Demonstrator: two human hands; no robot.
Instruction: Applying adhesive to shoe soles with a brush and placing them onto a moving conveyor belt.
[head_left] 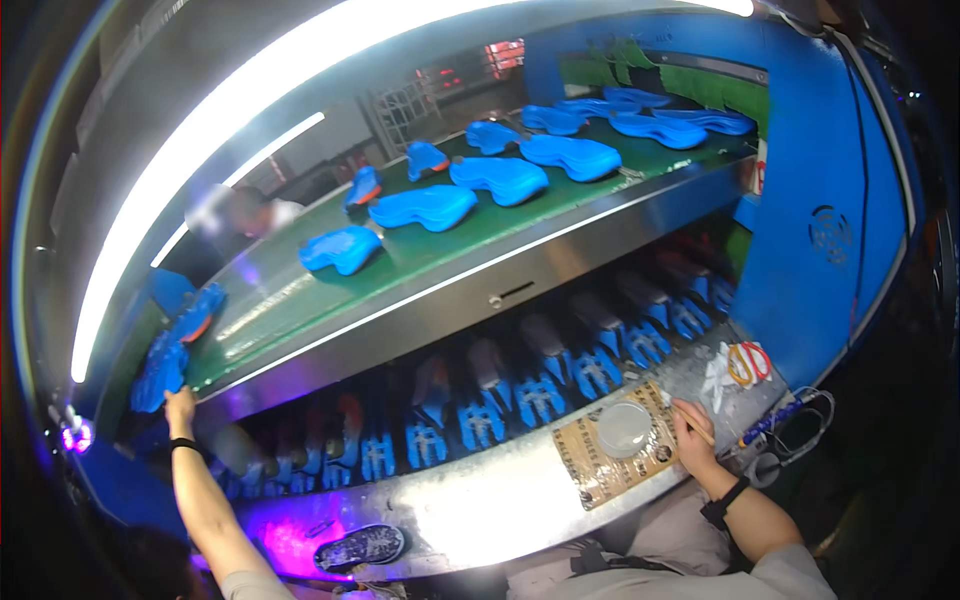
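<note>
Bright strip lighting runs over a shoe-factory line where we sit at a steel bench (480,500), facing a green conveyor belt (330,300) that carries a row of blue moulded shoe soles (425,207) toward the far end. Below the belt, a lower tier holds a rank of blue-and-grey shoe uppers on lasts (540,385), lit violet at the near left.

Our left hand (180,405) reaches out to the belt's near left end, fingers closed on the edge of a blue shoe sole (160,370) that sits just beside another with an orange patch (200,318). Our right hand (695,440) rests at the bench's right, curled narrowly round a thin stick-like brush (690,423), beside a round clear lidded tub (624,428).

Judging by the belt, we are mid-run: one sole is in hand, at least ten more lie spaced along the belt, and the lasted uppers below wait in line.

That tub stands on a tan rectangular printed card (610,450), its lettering too small to make out. To its right lie orange rubber bands (748,362), and a blue-handled tool (780,418) with a loop of cable. A dark speckled sole (362,546) lies on the bench's near edge. One co-worker (250,212) sits beyond the belt at left.
</note>
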